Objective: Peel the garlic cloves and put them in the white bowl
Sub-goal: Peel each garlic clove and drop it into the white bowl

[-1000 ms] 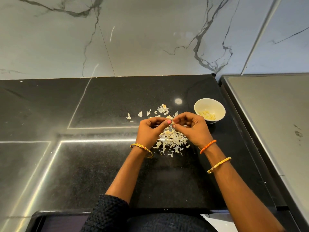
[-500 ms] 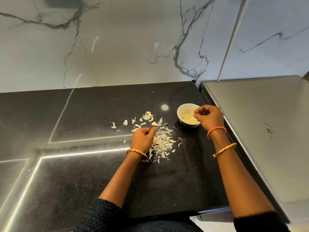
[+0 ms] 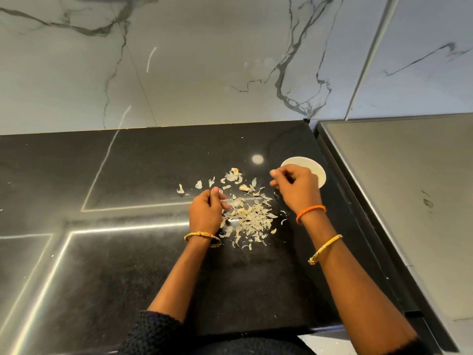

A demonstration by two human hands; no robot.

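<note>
- Garlic cloves: none plainly visible in this moment; judged small, light, firm under a papery slippery skin, best pinched end to end between thumb and fingertip so the skin can be picked from a tip.
- Nearest, at the front edge of the desk (image 3: 128, 290): two forearms reaching in, dark knitted sleeve at the bottom, gold bangles on both wrists, an orange band on the right.
- Left hand (image 3: 206, 212), toward the middle of the desk at the left margin of the peel pile: fingers curled in, pink-nailed tips bunched together; possibly pinching a clove or a scrap of skin, but contents hidden behind the knuckles, so cannot tell.
- Heap of peels (image 3: 249, 219) just right of that hand: dry, flaky, feather-light, likely to scatter at a breath or cling to fingers; any unpeeled clove buried there impossible to pick out.
- Stray flakes (image 3: 198, 185) lying further back and left, well apart from the heap.
- Right hand (image 3: 298, 190), beyond the heap toward the right edge of the desk: fingers loosely bent, slightly motion-blurred, nothing seen between them; overlapping the near side of the bowl in view, touching or not unclear.
- White bowl (image 3: 313, 167) near the back right corner of the desk: only the far rim and part of the wall showing, inside covered by the hand, so peeled cloves within not confirmable. Probably light and apt to slide on the glossy stone if nudged.
- Farthest: veined marble wall, and a grey raised surface beside the right edge of the desk.
</note>
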